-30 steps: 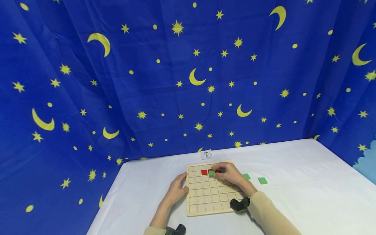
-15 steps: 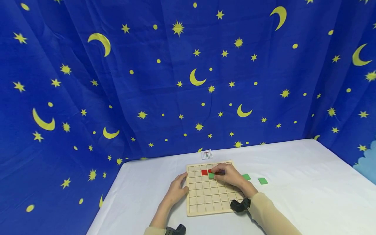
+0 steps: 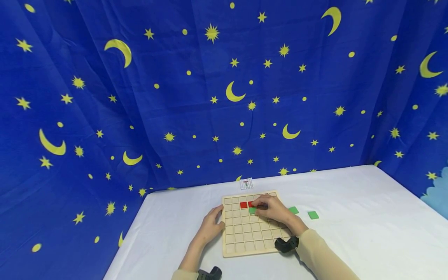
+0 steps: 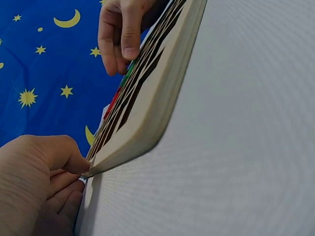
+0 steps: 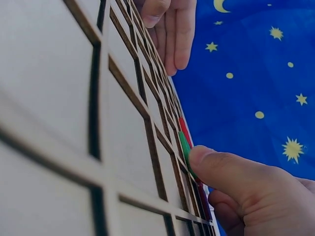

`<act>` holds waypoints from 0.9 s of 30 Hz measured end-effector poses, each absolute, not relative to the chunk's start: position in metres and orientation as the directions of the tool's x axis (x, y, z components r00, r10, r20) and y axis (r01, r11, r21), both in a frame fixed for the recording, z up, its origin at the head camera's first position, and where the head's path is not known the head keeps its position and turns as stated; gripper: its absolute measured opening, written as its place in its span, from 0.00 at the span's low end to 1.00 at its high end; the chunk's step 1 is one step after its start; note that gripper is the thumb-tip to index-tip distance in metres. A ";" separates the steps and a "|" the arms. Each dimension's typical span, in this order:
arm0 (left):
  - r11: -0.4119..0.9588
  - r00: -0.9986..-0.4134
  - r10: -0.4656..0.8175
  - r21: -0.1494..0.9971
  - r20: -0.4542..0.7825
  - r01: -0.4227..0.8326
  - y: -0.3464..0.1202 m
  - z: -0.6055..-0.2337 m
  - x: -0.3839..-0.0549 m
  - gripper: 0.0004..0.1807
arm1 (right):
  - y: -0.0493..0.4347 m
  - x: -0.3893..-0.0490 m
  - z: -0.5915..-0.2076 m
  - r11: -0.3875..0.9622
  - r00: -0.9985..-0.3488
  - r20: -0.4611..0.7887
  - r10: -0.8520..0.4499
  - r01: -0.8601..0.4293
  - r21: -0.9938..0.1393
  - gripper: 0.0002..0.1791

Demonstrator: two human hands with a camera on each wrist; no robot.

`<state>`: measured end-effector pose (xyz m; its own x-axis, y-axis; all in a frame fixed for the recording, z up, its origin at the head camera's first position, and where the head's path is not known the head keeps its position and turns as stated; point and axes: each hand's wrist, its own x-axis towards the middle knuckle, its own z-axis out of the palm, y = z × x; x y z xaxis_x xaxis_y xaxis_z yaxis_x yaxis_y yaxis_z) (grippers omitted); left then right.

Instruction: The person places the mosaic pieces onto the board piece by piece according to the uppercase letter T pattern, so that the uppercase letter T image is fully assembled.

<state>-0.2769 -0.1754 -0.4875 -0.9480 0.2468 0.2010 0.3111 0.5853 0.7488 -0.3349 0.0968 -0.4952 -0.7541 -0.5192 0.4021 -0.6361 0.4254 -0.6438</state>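
A pale wooden grid board (image 3: 248,236) lies on the table. One red tile (image 3: 243,205) sits in a cell near its far side. A second red tile (image 3: 250,203) is beside it, partly hidden by the right hand. My right hand (image 3: 271,208) pinches a green tile (image 3: 252,210) in the cell just nearer than that second red one. In the right wrist view the thumb (image 5: 202,155) lies against the green tile (image 5: 185,147). My left hand (image 3: 209,225) rests at the board's left edge, its fingers fairly straight, with fingertips and thumb touching the edge.
Two loose green tiles lie right of the board, a nearer green tile (image 3: 293,210) and a farther green tile (image 3: 313,215). A small printed card (image 3: 246,184) with a coloured grid pattern stands behind the board. A blue star-patterned cloth (image 3: 196,97) hangs behind the white table (image 3: 367,241).
The green tile in my right hand has gone from tilted over the red tile's near edge to lying down in the cell below it. My left hand has stayed put.
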 end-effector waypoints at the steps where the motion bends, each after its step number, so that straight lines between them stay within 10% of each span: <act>1: 0.583 -0.947 0.248 0.750 0.203 0.313 -0.175 -0.487 -0.277 0.37 | 0.097 -0.335 -0.495 0.424 -0.758 0.401 -0.514 -0.631 -0.649 0.14; 16: 0.593 -0.948 0.246 0.743 0.200 0.310 -0.174 -0.487 -0.276 0.37 | 0.096 -0.336 -0.498 0.416 -0.753 0.418 -0.508 -0.639 -0.647 0.12; 27: 0.596 -0.952 0.241 0.745 0.191 0.301 -0.175 -0.488 -0.278 0.36 | 0.096 -0.339 -0.474 0.178 -0.873 0.287 -0.395 -0.380 -0.908 0.24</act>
